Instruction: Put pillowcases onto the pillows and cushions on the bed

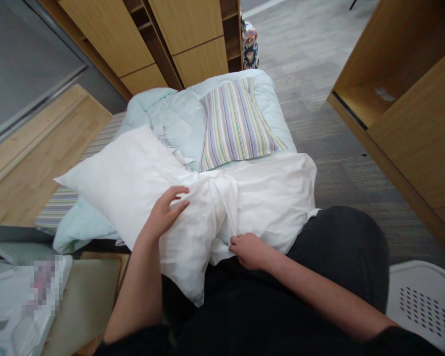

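right now, someone is holding a white pillow (122, 183) across their lap, just beside the striped pillow (237, 123); the left hand (163, 213) is pressing on it, fingers spread wide, while the right hand (249, 250) is pinching a fold of white pillowcase (270, 202) between narrowly closed fingers.

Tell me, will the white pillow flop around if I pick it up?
Probably yes: the white pillow looks soft, and it creases where it lies across the lap. It seems light for its size because it looks so puffy. Its smooth cloth might slide a little under the left hand.
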A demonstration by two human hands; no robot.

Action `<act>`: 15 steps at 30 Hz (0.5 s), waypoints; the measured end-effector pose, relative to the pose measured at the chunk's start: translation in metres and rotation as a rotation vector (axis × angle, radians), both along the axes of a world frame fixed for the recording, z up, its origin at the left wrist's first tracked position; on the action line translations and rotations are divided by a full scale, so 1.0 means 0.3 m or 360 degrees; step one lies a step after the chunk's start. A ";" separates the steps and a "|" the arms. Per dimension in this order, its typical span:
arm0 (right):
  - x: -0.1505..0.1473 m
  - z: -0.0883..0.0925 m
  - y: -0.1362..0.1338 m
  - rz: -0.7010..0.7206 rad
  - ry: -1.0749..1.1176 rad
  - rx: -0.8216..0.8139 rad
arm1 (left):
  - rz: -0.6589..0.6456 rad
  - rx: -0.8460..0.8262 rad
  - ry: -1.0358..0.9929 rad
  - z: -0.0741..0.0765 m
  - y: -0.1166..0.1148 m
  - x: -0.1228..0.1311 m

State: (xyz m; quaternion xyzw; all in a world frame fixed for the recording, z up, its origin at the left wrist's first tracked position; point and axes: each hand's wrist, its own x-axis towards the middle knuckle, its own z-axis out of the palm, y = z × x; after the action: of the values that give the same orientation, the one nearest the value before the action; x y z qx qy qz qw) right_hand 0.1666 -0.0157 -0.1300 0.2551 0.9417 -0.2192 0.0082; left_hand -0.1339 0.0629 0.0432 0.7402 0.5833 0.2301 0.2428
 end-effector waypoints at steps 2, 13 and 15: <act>0.003 -0.011 -0.010 -0.0024 -0.0057 -0.0010 | -0.0059 -0.0655 -0.0109 0.036 -0.158 -0.080; -0.038 0.012 -0.003 0.0168 0.0092 -0.0056 | 0.0233 -0.1248 0.0217 -0.315 -0.441 -0.019; -0.043 -0.020 -0.018 0.0078 0.0077 -0.0044 | 0.0413 -0.1105 0.0036 -0.378 -0.398 0.080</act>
State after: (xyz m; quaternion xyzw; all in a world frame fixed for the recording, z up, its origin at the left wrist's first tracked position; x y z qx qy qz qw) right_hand 0.1536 -0.0212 -0.1358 0.2264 0.9444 -0.2382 -0.0057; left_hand -0.1099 -0.0565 -0.0703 0.5363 0.7182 0.0391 0.4417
